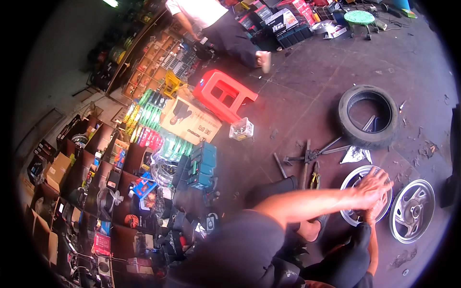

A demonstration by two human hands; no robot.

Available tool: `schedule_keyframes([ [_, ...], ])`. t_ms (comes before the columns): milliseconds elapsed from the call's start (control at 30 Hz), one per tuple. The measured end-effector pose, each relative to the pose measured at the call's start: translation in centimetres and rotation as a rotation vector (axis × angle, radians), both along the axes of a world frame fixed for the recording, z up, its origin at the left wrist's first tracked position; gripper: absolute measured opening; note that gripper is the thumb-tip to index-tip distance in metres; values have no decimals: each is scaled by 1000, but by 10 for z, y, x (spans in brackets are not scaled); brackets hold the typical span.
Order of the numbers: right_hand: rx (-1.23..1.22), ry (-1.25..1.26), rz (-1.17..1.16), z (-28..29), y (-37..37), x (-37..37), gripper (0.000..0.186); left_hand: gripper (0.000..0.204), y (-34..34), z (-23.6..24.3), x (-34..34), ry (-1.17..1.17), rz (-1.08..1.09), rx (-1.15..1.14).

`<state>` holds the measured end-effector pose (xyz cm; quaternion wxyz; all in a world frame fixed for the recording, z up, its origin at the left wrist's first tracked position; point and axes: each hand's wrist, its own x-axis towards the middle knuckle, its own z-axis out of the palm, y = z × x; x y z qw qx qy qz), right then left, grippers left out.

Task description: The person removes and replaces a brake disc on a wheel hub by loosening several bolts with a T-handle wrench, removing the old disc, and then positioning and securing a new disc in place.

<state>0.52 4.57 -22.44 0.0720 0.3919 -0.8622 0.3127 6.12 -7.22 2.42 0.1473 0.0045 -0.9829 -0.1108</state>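
Your left hand [372, 188], fingers spread, overlaps your right hand [375, 211], whose grip I can't tell, over the silver rim [348, 216] toward the floor's [297, 96] right edge; keep the rim flat, steady.

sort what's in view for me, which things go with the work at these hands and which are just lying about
Likely part of the work:
silver wheel beneath the left hand and right hand
second silver wheel
black tyre
pliers

Seemingly just lying about:
red stool
cardboard box
teal case
green round stool
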Motion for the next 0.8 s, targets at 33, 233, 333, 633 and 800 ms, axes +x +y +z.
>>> schedule_keyframes([
  [33,-135,-217,-4,10,-21,14,56,48,4,16,20,57,212,232],
  [233,-66,-221,-8,15,-14,6,46,50,40,-22,40,93,660,1718],
  [333,-133,-475,95,28,6,31,50,48,34,-44,22,4,858,1860],
  [633,-152,-767,244,84,52,41,53,12,37,-99,-16,381,853,2523],
  [800,-65,-149,43,13,-10,4,54,9,1,-68,-11,-271,706,1754],
])
